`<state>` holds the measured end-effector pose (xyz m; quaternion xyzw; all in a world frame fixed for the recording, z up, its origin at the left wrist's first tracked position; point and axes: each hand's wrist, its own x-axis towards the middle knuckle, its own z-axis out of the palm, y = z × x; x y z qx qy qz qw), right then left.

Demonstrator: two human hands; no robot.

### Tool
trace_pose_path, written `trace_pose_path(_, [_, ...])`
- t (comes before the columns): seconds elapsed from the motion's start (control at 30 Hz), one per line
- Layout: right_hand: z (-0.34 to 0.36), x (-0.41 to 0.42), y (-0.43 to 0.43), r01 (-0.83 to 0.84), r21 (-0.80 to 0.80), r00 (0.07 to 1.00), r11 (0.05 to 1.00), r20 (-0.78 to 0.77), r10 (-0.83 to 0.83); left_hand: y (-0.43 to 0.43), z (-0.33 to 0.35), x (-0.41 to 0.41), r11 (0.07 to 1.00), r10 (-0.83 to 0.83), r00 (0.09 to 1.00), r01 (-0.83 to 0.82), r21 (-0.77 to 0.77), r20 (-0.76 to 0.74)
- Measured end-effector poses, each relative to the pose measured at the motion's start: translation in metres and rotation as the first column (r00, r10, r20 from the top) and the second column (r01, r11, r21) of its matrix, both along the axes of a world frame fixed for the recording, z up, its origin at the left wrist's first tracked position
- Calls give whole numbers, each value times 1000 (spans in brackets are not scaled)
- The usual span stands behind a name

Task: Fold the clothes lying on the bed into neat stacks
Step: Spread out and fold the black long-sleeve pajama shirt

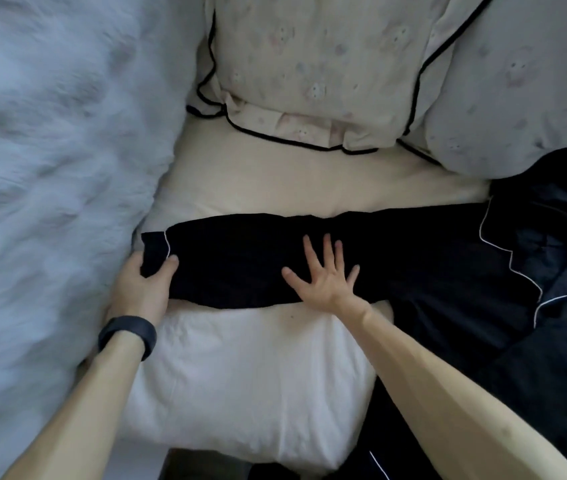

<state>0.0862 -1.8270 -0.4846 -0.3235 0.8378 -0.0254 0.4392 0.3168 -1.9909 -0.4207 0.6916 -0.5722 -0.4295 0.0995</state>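
Hands, head view: left hand point(140, 284) grips the cuff end of the black trousers point(240, 268); right hand point(323, 277) lies flat, fingers spread, pinning mid-leg. Trousers lie just beyond the white pillow point(251, 375). Suggest folding the cuff over the pinned line, edges aligned.

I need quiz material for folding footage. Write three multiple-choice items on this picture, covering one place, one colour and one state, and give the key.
1. Where is the black wristband?
A. right wrist
B. left wrist
C. on a finger

2. What colour is the piping on the cuff of the long black fabric garment?
A. white
B. red
C. green

3. How is the right hand held?
A. in a fist
B. pinching a button
C. flat, fingers spread

Key:
1. B: the band circles the arm of the left hand, which grips the cuff.
2. A: a thin white line edges the cuff.
3. C: its palm presses on the garment.
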Motion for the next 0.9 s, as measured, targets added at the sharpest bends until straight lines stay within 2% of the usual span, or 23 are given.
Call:
trace_pose_path(0.07, [23, -21, -2, 109, -43, 978, 993, 185, -100, 18, 25, -30, 996, -71, 990, 64, -64, -122])
trace_pose_path(0.1, [37, -31, 2, 244, -103, 935, 964, 287, -206, 34, 36, -50, 988, -143, 974, 128, -91, -175])
trace_pose_path(0.13, [55, -39, 11, 435, -153, 841, 887, 421, -340, 54, 48, -72, 974, -220, 953, 202, -107, -210])
trace_pose_path(0.17, [75, -46, 24, 636, -132, 676, 760, 569, -467, 78, 61, -94, 954, -298, 923, 278, -113, -242])
trace_pose_path(0.2, [97, -55, 41, 782, -39, 465, 622, 701, -540, 106, 73, -117, 923, -384, 883, 364, -122, -269])
trace_pose_path(0.23, [116, -63, 64, 856, 55, 276, 514, 792, -545, 134, 80, -137, 876, -482, 833, 461, -140, -271])
trace_pose_path(0.27, [134, -72, 92, 892, 124, 142, 436, 838, -528, 166, 87, -159, 808, -589, 768, 565, -166, -253])
trace_pose_path(0.33, [155, -90, 159, 936, 154, 32, 316, 859, -512, 231, 92, -198, 624, -780, 599, 762, -171, -180])
trace_pose_path(0.4, [158, -102, 237, 982, 114, -3, 151, 808, -589, 300, 96, -230, 420, -905, 406, 900, -114, -128])
trace_pose_path(0.47, [153, -110, 319, 997, 78, -65, -14, 705, -706, 367, 101, -252, 261, -954, 253, 964, -37, -160])
trace_pose_path(0.53, [147, -114, 400, 987, 116, -161, -113, 625, -764, 427, 109, -266, 182, -959, 187, 982, 42, -215])
trace_pose_path(0.6, [139, -110, 476, 976, 135, -218, -172, 569, -793, 473, 105, -272, 198, -956, 208, 978, 68, -207])
trace_pose_path(0.67, [116, -98, 544, 979, 104, -204, -176, 454, -867, 498, 84, -270, 255, -959, 258, 966, 34, -117])
trace_pose_path(0.73, [76, -82, 595, 977, 88, -213, -195, 317, -924, 505, 53, -264, 307, -948, 309, 951, -36, 77])
trace_pose_path(0.8, [66, -73, 607, 975, 127, -210, -185, 229, -950, 494, 26, -261, 374, -876, 387, 922, -101, 287])
trace_pose_path(0.83, [71, -74, 600, 981, 122, -175, -153, 199, -964, 485, 18, -260, 415, -828, 417, 905, -90, 376])
trace_pose_path(0.9, [65, -72, 600, 989, 118, -100, -84, 133, -986, 465, 5, -256, 477, -755, 396, 879, 22, 522])
